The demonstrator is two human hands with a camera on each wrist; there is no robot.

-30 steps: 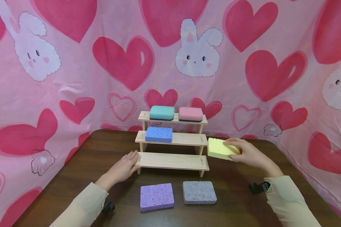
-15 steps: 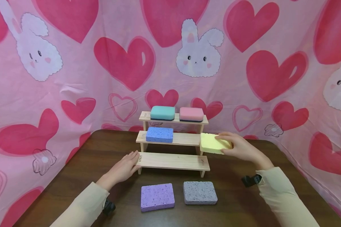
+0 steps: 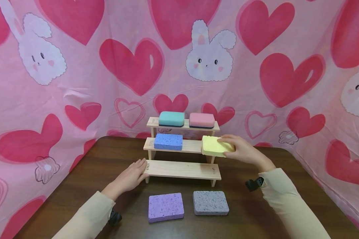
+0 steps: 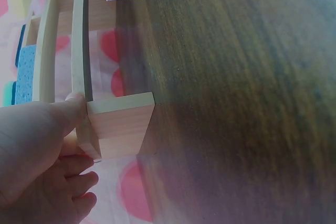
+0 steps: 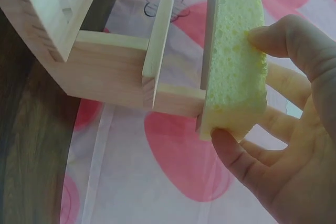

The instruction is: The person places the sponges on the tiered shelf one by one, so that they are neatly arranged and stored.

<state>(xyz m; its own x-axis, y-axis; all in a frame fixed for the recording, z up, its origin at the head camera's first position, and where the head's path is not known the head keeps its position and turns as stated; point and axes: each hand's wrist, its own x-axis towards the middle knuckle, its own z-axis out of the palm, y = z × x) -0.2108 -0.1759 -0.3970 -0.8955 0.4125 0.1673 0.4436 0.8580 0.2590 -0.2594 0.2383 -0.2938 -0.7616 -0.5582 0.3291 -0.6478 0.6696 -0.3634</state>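
My right hand (image 3: pixel 243 149) grips a yellow sponge (image 3: pixel 216 146) by its right end, at the right end of the middle step of a wooden three-step rack (image 3: pixel 182 168). In the right wrist view, thumb and fingers hold the yellow sponge (image 5: pixel 236 56) at its edges; whether it touches the step is unclear. My left hand (image 3: pixel 130 177) holds the left end of the lowest step. The left wrist view has the thumb on the front edge of the rack (image 4: pixel 81 35) and the other fingers curled behind. A blue sponge (image 3: pixel 168 142) lies on the middle step's left.
On the top step sit a teal sponge (image 3: pixel 171 119) and a pink sponge (image 3: pixel 201 120). A purple sponge (image 3: pixel 166 207) and a grey sponge (image 3: pixel 210 203) lie before the rack on the dark wooden table (image 3: pixel 86 186). Pink heart-patterned cloth (image 3: pixel 173 86) hangs behind.
My right hand has carried the yellow sponge left and slightly up, from beside the rack to the middle step's right end. The left hand has stayed at the rack.
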